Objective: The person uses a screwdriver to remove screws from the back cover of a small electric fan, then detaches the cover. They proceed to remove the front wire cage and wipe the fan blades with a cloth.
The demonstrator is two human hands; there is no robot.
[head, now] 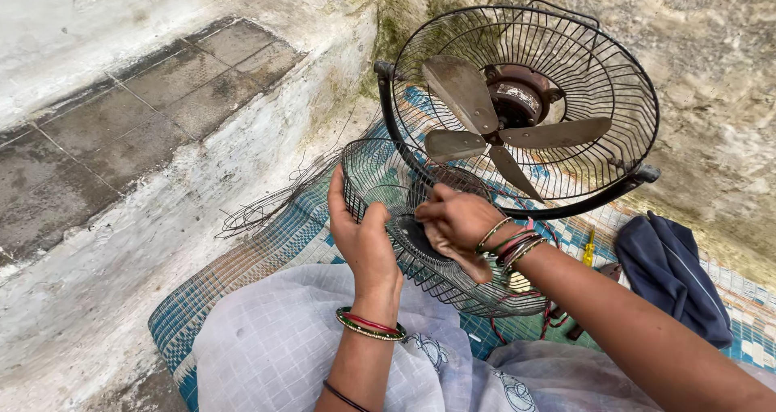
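Note:
A black wire fan guard [380, 174] rests on my lap, tilted toward me. My left hand [361, 238] grips its near left rim, fingers curled over the wires. Over the guard's round centre disc [408, 233] lies my right hand [454, 224], fingers pinched together on it. Behind it stands the fan [517, 109] with several dusty metal blades and a rusty motor hub inside its rear wire cage, held in a black frame. Both wrists wear bangles.
A blue-green woven mat [279, 238] covers the ground beneath. A dark blue bag [675, 271] lies at right, with a yellow-handled tool [588, 249] and red wires [550, 319] beside it. Loose thin wire [259, 210] trails at left near a whitewashed step [162, 210].

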